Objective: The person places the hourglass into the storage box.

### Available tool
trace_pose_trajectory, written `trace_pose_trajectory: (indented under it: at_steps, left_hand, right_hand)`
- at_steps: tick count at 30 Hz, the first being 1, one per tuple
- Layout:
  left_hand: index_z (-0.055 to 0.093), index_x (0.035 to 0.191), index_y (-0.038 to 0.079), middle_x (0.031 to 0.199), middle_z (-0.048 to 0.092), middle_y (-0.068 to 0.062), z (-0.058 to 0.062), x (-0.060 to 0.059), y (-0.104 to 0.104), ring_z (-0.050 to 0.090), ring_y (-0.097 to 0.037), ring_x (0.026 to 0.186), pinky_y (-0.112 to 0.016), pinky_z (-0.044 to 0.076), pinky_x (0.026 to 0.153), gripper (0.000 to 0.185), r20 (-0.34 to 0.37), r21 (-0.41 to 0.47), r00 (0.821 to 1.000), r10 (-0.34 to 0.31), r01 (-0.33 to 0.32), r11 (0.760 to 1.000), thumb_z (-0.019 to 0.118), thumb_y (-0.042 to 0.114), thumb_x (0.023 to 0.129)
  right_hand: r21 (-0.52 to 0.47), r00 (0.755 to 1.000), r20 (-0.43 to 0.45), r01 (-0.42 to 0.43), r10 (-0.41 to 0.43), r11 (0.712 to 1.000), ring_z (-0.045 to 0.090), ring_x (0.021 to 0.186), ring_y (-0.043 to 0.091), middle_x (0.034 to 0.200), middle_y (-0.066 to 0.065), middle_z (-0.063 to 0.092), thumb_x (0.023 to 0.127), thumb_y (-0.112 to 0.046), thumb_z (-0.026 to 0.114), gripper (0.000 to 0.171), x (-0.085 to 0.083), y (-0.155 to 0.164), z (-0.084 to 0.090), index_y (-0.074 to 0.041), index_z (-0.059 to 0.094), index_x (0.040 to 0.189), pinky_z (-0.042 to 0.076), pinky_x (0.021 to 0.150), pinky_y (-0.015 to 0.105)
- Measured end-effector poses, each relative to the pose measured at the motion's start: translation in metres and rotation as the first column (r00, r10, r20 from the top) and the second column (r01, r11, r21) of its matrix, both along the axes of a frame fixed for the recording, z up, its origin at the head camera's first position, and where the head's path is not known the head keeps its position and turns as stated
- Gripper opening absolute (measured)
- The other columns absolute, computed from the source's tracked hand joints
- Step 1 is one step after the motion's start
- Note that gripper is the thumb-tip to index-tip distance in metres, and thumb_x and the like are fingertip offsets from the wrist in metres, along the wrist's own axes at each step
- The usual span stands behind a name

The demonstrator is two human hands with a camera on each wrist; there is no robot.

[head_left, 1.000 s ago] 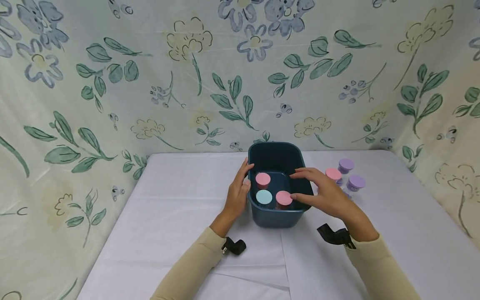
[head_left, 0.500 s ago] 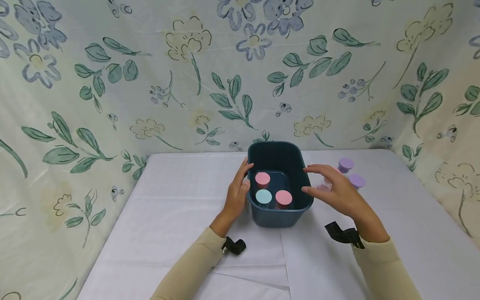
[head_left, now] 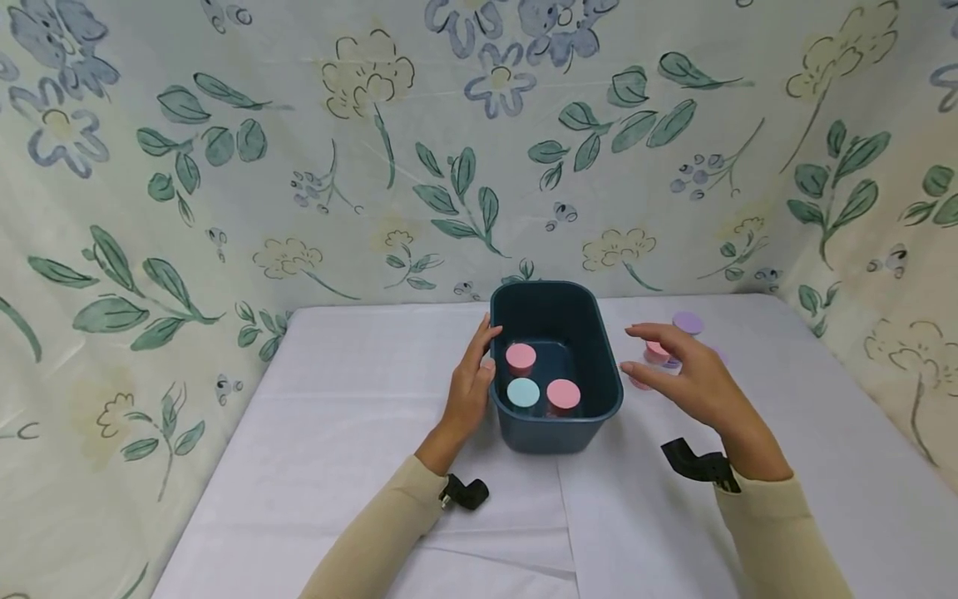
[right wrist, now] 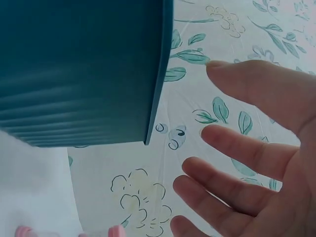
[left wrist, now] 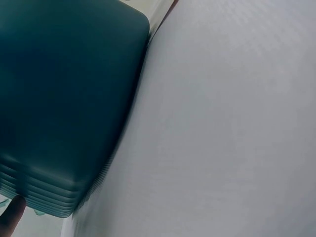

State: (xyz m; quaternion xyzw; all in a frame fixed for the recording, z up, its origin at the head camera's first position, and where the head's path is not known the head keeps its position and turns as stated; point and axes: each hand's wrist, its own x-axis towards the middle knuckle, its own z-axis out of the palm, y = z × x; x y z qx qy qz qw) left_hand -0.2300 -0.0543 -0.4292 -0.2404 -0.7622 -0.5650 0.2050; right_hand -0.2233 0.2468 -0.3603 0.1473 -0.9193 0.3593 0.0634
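Note:
A dark teal plastic bin (head_left: 561,433) stands on the white-covered table. Inside it are two small containers with pink lids, the rear pink-lidded container (head_left: 520,358) and the front pink-lidded container (head_left: 563,394), and one with a light-blue lid (head_left: 523,392). My left hand (head_left: 467,391) rests along the bin's left side, fingertips at the rim; one finger (left wrist: 12,215) touches the outer wall in the left wrist view. To the right of the bin, apart from it, my right hand (head_left: 688,378) holds nothing, with thumb and fingers spread.
Beyond and partly behind my right hand are several more small containers, among them a pink-lidded one (head_left: 657,353) and a purple-lidded one (head_left: 687,323). A floral cloth (head_left: 449,150) hangs behind the table.
My right hand has drawn back from over the bin to its right, leaving the front pink-lidded container inside. My left hand has stayed at the bin's left side.

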Motion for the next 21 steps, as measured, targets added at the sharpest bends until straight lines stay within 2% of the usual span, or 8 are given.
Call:
trace_pose_trajectory:
  at_steps: [4, 10, 16, 18, 21]
  left_hand:
    - [0.04, 0.14, -0.007, 0.154, 0.024, -0.025, -0.001, 0.0, 0.0, 0.024, -0.038, 0.143, -0.051, 0.022, 0.113, 0.048, 0.001, -0.004, 1.0, 0.007, -0.007, 1.0, 0.033, 0.001, 0.093]
    - [0.04, 0.141, -0.006, 0.155, 0.024, -0.024, 0.001, 0.0, 0.001, 0.024, -0.038, 0.143, -0.051, 0.023, 0.113, 0.048, 0.009, 0.003, 1.0, 0.0, 0.0, 1.0, 0.033, 0.004, 0.095]
    - [0.04, 0.141, -0.004, 0.156, 0.023, -0.023, 0.002, 0.001, 0.001, 0.023, -0.036, 0.144, -0.051, 0.022, 0.113, 0.048, 0.032, -0.008, 0.999, 0.004, -0.004, 1.0, 0.033, 0.002, 0.094]
    - [0.039, 0.142, -0.004, 0.156, 0.022, -0.022, 0.0, 0.001, 0.001, 0.022, -0.036, 0.144, -0.052, 0.022, 0.113, 0.048, 0.036, -0.009, 0.999, 0.0, 0.001, 1.0, 0.033, 0.002, 0.095]
    - [0.039, 0.144, -0.001, 0.157, 0.021, -0.018, -0.011, -0.006, 0.0, 0.021, -0.032, 0.145, -0.054, 0.022, 0.113, 0.047, 0.029, -0.007, 1.0, -0.001, 0.001, 1.0, 0.033, 0.003, 0.097]
  right_hand:
    - [-0.014, 1.0, -0.005, 0.028, -0.028, 0.999, 0.044, 0.126, 0.039, 0.138, 0.014, 0.051, 0.086, -0.042, 0.069, 0.06, -0.002, 0.005, -0.002, -0.016, 0.053, 0.136, 0.04, 0.091, 0.069]
    - [-0.043, 0.999, -0.018, 0.037, -0.038, 0.998, 0.043, 0.127, 0.043, 0.136, 0.017, 0.052, 0.087, -0.04, 0.068, 0.059, -0.005, 0.014, -0.003, -0.012, 0.053, 0.136, 0.037, 0.095, 0.068]
    - [-0.088, 0.998, -0.015, 0.062, -0.064, 0.994, 0.042, 0.13, 0.039, 0.136, 0.015, 0.052, 0.086, -0.037, 0.071, 0.057, -0.007, 0.025, -0.002, -0.012, 0.053, 0.134, 0.035, 0.1, 0.064]
    - [-0.101, 0.997, -0.022, 0.07, -0.073, 0.992, 0.043, 0.13, 0.037, 0.136, 0.014, 0.052, 0.086, -0.034, 0.072, 0.056, -0.008, 0.03, -0.002, -0.012, 0.053, 0.134, 0.034, 0.102, 0.062]
    - [-0.099, 0.995, -0.041, 0.084, -0.088, 0.992, 0.044, 0.128, 0.035, 0.136, 0.013, 0.052, 0.087, -0.032, 0.071, 0.055, -0.01, 0.037, -0.003, -0.012, 0.053, 0.135, 0.035, 0.106, 0.053]
